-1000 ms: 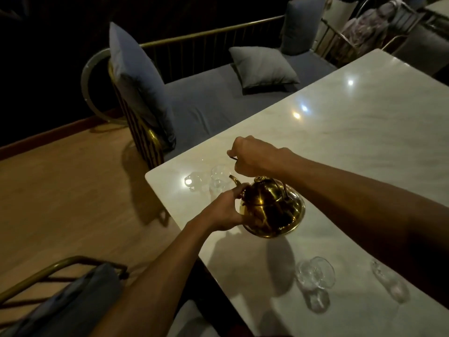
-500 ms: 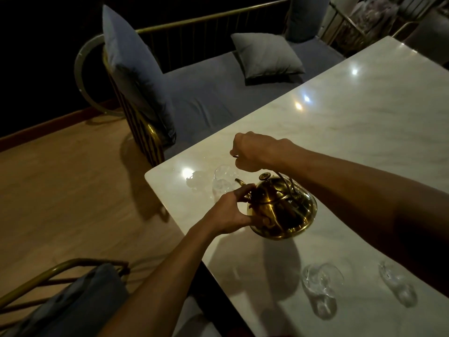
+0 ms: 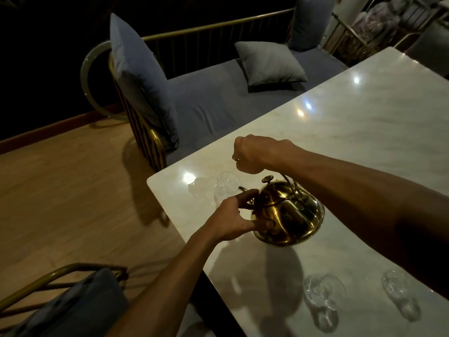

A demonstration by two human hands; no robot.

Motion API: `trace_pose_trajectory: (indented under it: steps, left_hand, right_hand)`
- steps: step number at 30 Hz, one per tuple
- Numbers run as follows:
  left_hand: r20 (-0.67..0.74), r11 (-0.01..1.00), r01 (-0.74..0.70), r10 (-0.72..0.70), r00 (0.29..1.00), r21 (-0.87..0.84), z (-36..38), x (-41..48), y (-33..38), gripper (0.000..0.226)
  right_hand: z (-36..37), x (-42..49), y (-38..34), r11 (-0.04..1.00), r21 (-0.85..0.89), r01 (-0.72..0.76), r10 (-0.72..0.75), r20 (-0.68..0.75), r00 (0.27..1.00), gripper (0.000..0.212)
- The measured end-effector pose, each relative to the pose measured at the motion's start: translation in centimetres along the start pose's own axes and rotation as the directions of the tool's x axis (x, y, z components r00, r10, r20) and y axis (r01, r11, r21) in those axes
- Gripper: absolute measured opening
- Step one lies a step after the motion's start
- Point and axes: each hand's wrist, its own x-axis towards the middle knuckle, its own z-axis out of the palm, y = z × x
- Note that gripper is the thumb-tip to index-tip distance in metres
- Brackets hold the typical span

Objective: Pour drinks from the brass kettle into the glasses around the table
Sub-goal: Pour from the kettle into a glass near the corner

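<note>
Kettle point(image 3: 289, 215) above table point(image 3: 364, 142), between corner glass point(image 3: 227, 187) and near glasses point(image 3: 324, 293).

One head-worn wide-angle view looks forward and down, close over the marble table's point(image 3: 364, 142) corner.

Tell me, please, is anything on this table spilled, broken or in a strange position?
Nothing stands out. The brass kettle hangs tilted over the marble table, the right hand on its handle and the left hand at its side, spout toward a glass near the corner. I see no spill, though the light is dim.
</note>
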Motion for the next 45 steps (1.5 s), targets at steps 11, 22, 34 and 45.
trace_pose_trajectory:
  steps: [11,22,34,45]
  left_hand:
    - [-0.003,0.999,0.025,-0.025,1.000,0.029,-0.2,-0.5,0.2,0.094]
    - [-0.020,0.996,0.015,-0.013,1.000,0.091,-0.1,-0.8,1.1,0.092]
    - [-0.034,0.997,0.015,-0.012,0.999,0.080,-0.1,-0.7,2.0,0.089]
    - [-0.068,0.999,0.024,-0.021,0.997,0.044,0.2,-0.8,2.5,0.091]
  right_hand:
    - [-0.2,-0.4,0.0,1.000,-0.003,0.012,-0.012,0.010,1.000,0.044]
    - [-1.1,-0.2,0.0,1.000,-0.017,0.018,-0.018,0.005,1.000,0.039]
    - [-1.8,-0.2,-0.1,0.999,-0.053,0.011,-0.009,0.037,0.999,0.041]
    - [-2.9,-0.7,-0.6,0.998,-0.070,0.007,-0.004,0.048,0.999,0.041]
